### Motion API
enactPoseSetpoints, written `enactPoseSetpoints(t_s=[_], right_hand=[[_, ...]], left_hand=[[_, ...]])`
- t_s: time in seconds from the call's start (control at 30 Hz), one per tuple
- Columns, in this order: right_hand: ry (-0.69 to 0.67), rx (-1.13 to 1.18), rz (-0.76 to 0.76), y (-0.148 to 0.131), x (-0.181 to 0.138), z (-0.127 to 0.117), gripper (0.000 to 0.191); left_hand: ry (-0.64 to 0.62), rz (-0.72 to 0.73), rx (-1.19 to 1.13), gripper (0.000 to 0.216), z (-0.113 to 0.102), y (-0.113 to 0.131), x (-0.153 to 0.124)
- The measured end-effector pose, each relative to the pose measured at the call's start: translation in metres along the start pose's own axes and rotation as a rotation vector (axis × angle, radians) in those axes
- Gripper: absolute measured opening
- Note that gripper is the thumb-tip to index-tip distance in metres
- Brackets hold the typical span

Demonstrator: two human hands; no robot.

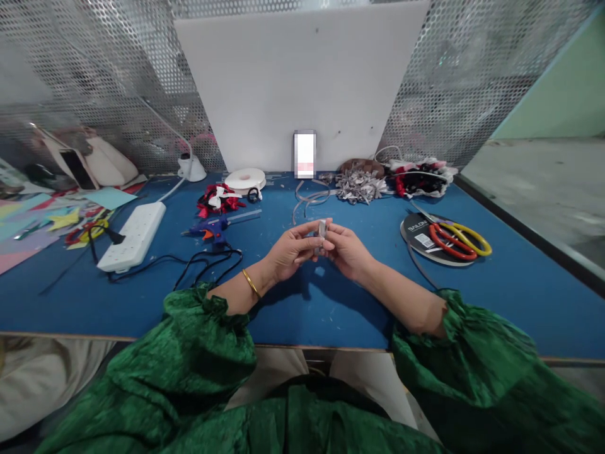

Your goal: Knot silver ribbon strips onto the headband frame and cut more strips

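Small silver-grey folded ribbon piece [322,229]: held upright above the middle of the blue felt-covered table [520,284], pinched between both hands, clear of the surface.

Left hand [290,249]: fingers curled, thumb and fingertips pinching the ribbon piece from its left side; thin gold bangle [251,283] on the wrist.

Right hand [347,249]: fingers bent, thumb and forefinger pinching the same piece from its right side, touching the left hand's fingertips.

Loose strips of grey ribbon [307,197]: lying just beyond the hands, toward the table's far edge.

Blue and orange hot-glue gun [212,230]: lying left of the hands, its black cord looping toward the near edge.

White multi-socket power strip [135,234]: near the left edge, a black plug seated in it.

White roll of tape [244,179]: at the far edge, beside a red, black and white ribbon bow [218,200].

Heap of silver ribbon bows [360,186]: far edge, right of centre.

Pile of red, white and black bows [420,175]: far right corner.

Scissors with red and yellow handles [456,239]: resting on a flat black ribbon spool [416,234], well to the right of the hands.

White board [302,75]: leaning upright behind the far edge.
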State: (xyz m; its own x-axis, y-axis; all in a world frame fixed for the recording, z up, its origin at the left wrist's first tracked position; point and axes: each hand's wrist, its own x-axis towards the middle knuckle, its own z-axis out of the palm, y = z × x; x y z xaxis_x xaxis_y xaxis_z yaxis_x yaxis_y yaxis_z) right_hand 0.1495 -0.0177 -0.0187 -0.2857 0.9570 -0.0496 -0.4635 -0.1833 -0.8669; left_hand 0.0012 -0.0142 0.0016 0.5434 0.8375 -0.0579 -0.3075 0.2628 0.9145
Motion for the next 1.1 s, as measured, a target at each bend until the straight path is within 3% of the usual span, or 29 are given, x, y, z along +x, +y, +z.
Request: enactPoseSetpoints(t_s=[0.13, 0.23, 0.37, 0.63, 1.1], right_hand=[[0.017, 0.048, 0.255, 0.003, 0.004, -0.006, 0.012], [0.004, 0.05, 0.179, 0.003, 0.004, -0.008, 0.007], [-0.012, 0.051, 0.086, 0.0, 0.004, -0.009, 0.018], [-0.05, 0.097, 0.147, -0.003, 0.005, -0.01, 0.011], [-0.109, 0.026, 0.08, -0.004, 0.006, -0.014, 0.02]], left_hand=[[0.041, 0.021, 0.019, 0.054, -0.002, -0.001, 0.001], [0.062, 0.015, 0.038, 0.054, -0.002, -0.001, 0.002], [0.051, 0.0, 0.054, 0.052, -0.003, -0.003, 0.003], [-0.004, -0.029, 0.04, 0.051, -0.003, -0.003, 0.001], [-0.054, -0.027, 0.077, 0.053, 0.0, -0.002, -0.001]])
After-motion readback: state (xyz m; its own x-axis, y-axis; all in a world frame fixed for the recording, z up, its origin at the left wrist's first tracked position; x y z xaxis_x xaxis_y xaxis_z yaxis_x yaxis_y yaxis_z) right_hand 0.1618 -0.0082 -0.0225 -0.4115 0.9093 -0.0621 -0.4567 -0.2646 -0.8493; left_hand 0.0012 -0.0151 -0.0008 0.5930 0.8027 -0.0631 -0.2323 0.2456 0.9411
